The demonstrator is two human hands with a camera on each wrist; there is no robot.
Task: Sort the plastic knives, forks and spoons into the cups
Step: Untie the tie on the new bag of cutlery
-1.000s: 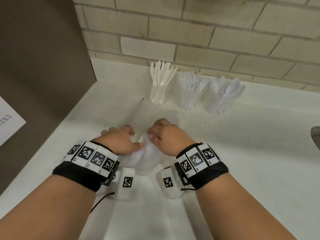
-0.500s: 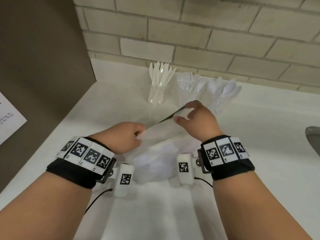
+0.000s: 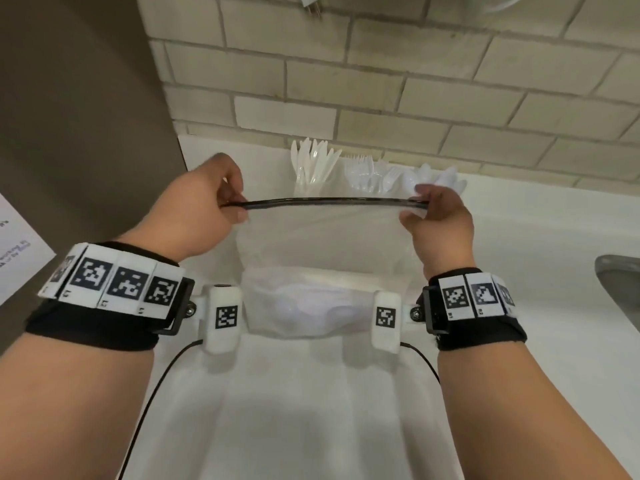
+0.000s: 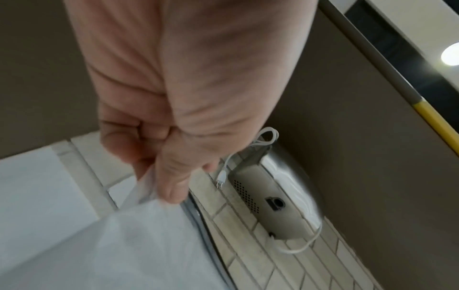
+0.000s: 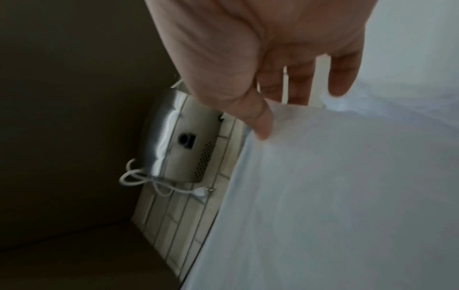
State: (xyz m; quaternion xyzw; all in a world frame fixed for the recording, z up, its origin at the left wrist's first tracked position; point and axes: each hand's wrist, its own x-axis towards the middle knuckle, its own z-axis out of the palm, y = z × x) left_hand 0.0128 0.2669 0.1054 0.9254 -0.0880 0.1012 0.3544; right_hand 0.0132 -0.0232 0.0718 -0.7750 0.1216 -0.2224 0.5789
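A clear zip bag (image 3: 325, 244) with a dark zip strip hangs stretched between my hands above the white counter. My left hand (image 3: 228, 206) pinches its left top corner and my right hand (image 3: 417, 209) pinches its right top corner. White plastic cutlery (image 3: 311, 303) lies bunched in the bag's bottom. Against the back wall stand three clear cups: knives (image 3: 313, 164), forks (image 3: 363, 171) and spoons (image 3: 436, 178). The wrist views show the thumb of my left hand (image 4: 171, 182) and the thumb of my right hand (image 5: 258, 119) pressed on the bag (image 4: 129, 245) film (image 5: 335, 196).
A brown panel (image 3: 79, 116) walls off the left side, with a paper sheet (image 3: 17, 251) on it. A metal sink edge (image 3: 620, 282) shows at the right. A metal wall appliance (image 4: 270, 202) with a white cord hangs on the tiled wall above.
Both hands rose from the counter and moved apart, the left going left and the right going right, pulling the bag's zip top taut and lifting the bag upright.
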